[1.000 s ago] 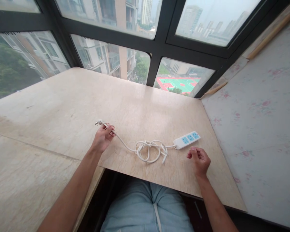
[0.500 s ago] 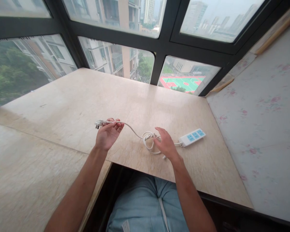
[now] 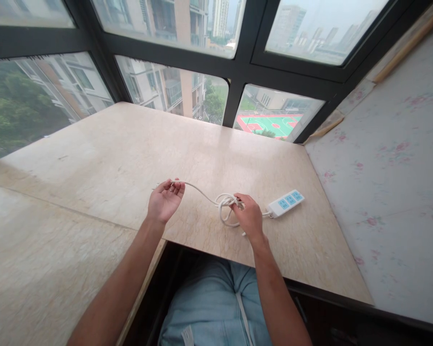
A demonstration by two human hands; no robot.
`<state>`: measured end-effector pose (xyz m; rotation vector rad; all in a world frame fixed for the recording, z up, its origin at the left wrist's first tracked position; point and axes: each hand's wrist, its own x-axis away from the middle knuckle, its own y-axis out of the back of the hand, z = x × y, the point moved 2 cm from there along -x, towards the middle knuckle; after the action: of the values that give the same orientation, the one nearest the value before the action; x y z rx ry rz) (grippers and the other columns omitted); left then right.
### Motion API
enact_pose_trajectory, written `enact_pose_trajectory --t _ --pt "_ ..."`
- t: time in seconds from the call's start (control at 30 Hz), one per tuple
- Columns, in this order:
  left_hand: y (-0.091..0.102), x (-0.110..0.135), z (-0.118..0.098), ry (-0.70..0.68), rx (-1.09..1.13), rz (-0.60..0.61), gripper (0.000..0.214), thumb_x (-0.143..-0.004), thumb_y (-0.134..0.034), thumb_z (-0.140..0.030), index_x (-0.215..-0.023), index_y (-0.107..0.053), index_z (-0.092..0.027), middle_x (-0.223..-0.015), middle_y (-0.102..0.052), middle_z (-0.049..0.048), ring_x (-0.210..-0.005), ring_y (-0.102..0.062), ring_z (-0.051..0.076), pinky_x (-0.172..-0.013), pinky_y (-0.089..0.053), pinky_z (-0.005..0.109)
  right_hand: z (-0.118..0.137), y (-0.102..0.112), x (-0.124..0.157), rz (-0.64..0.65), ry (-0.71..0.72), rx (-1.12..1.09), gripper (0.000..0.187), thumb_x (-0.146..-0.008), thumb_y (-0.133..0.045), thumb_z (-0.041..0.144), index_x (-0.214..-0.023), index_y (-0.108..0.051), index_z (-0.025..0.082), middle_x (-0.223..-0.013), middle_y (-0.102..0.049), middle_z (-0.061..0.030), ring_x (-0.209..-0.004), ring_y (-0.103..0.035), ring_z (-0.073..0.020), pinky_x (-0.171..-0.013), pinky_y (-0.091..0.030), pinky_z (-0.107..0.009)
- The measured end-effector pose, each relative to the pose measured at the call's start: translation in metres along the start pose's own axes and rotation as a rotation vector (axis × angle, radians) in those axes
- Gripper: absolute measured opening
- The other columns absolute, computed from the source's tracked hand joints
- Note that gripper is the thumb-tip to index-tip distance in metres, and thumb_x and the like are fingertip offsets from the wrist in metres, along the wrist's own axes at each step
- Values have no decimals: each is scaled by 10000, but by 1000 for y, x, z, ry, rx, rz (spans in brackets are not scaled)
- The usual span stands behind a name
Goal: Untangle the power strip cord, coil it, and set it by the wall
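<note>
A white power strip (image 3: 286,203) with three blue socket faces lies on the stone counter, right of my hands. Its white cord (image 3: 225,210) runs left into a loose, tangled coil and on to my left hand (image 3: 165,201). That hand is turned palm up, with fingertips and thumb closed on the cord; the plug end is mostly hidden behind it. My right hand (image 3: 248,214) grips the right side of the coil between thumb and fingers. A short cord end (image 3: 244,234) shows beneath my right wrist.
The beige stone counter (image 3: 159,144) stretches to dark-framed windows (image 3: 234,91) at the back. A wall with flowered paper (image 3: 389,192) bounds it on the right. At the front the counter has a cut-out edge, where my legs (image 3: 209,302) are.
My right hand has closed from loosely spread fingers onto the cord coil. My left hand has turned, and the plug that stuck out to its left is now mostly hidden.
</note>
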<state>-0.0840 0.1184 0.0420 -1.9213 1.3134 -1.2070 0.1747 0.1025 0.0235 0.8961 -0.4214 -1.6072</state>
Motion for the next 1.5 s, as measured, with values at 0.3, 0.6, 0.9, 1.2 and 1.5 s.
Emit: enact_pose_trajectory --t 0.3,0.6,0.9,1.2,1.5 --pt "7 -4 25 189 -24 -121 187 -871 -493 -85 -698 -542 -136 -718 -618 57 -669 -620 105 -723 -594 272 -8 16 17 -208 -135 -96 332 -824 -645 391 -1056 -682 156 -1019 -704 -133 -919 -650 -249 -796 -503 -374" --pt "8 -1 34 248 -165 -61 196 -893 -480 -176 -729 -578 -132 -744 -649 71 -603 -615 107 -666 -574 266 -6 17 23 -208 -127 -65 324 -842 -618 369 -1086 -682 164 -1058 -705 -135 -953 -646 -255 -853 -498 -400" --pt "-5 30 72 191 -872 225 295 -758 -695 -384 -906 -652 -132 -918 -675 117 -664 -630 160 -527 -490 251 -6 13 24 -185 -115 15 334 -866 -568 326 -1137 -669 159 -1101 -698 -142 -999 -633 -262 -895 -475 -413" --pt "-4 47 109 54 -1020 439 338 -696 -757 -379 -939 -628 -184 -858 -691 71 -716 -638 173 -587 -483 263 -3 7 18 -58 -69 95 325 -856 -544 242 -1150 -648 152 -1118 -686 -152 -1056 -608 -280 -922 -452 -436" --pt "1 40 108 -8 -1074 409 283 -733 -695 -415 -902 -683 -188 -694 -654 12 -578 -574 149 -512 -445 254 23 12 25 -48 148 68 242 -870 -543 180 -1026 -717 240 -982 -635 -79 -954 -562 -236 -873 -466 -385"
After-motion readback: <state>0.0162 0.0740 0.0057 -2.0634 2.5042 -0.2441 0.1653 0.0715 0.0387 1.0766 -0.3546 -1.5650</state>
